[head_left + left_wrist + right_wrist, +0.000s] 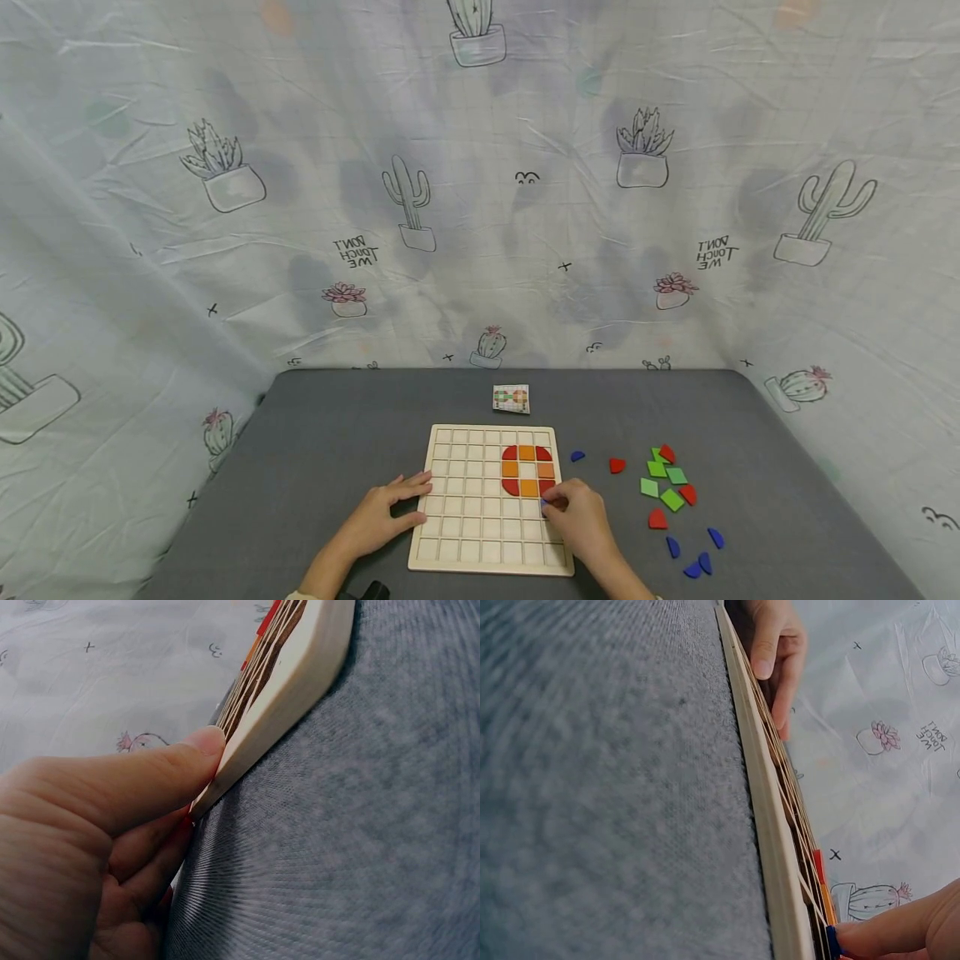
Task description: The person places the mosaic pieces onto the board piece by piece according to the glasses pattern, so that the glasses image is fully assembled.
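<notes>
A wooden grid board [468,529] lies on the grey table. On its upper right, red rounded pieces [510,486] and orange squares [527,452] form a ring around a bare cell. My right hand [583,518] is over the board's right edge, pinching a blue half-round piece [832,941] just below the ring; the fingers mostly hide that piece in the head view. At the board's left edge rests my left hand [378,515], fingers extended, with the thumb [191,754] touching the rim in the left wrist view.
Right of the board lie loose green pieces [649,487], red pieces [657,519] and blue half-rounds [673,547]. One blue piece [577,456] sits close to the board's upper right corner. Behind the board is a small pattern card [511,398]. A printed curtain [480,208] surrounds the table.
</notes>
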Available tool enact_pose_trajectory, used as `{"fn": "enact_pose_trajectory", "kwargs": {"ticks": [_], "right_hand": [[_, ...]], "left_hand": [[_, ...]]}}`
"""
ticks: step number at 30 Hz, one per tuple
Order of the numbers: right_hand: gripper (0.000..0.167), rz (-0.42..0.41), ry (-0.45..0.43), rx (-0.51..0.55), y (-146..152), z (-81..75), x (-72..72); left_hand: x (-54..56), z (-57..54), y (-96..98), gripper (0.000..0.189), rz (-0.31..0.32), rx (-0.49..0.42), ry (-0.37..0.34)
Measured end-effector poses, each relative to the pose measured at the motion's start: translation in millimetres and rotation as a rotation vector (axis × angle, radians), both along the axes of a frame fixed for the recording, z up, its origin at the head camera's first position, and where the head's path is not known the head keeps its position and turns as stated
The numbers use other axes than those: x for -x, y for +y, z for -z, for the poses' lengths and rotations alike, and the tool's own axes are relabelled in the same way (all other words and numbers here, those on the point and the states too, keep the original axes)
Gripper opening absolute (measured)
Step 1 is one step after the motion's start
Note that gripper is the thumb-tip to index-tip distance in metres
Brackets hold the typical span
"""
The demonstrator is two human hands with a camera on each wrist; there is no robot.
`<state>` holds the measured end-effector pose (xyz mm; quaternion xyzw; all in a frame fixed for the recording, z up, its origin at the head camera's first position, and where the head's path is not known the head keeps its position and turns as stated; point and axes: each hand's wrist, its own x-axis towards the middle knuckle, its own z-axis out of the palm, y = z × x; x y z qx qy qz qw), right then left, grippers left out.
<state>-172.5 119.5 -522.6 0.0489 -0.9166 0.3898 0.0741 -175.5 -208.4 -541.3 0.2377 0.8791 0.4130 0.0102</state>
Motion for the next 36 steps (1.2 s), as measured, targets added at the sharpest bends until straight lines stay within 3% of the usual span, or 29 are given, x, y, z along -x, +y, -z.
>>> {"fn": "enact_pose_trajectory", "kwargs": {"ticks": [7, 17, 26, 36], "right_hand": [[0.010, -0.009, 0.009, 0.002, -1, -1.9, -2.0], [0.008, 0.036, -0.059, 0.133, 18, -9.1, 2.9], [0.024, 0.058, -0.131, 0.259, 63, -13.7, -10.8], [0.038, 0.134, -0.175, 0.197, 132, -23.6, -25.4]], "left_hand": [[-0.4, -1.0, 0.0, 0.049, 0.000, 0.006, -0.007], [1.2, 2.2, -0.2, 0.047, -0.006, 0.000, -0.009], [1.5, -0.8, -2.1, 0.048, 0.014, -0.016, -0.015], [1.4, 1.7, -2.1, 0.050, 0.012, -0.002, -0.003]]}}
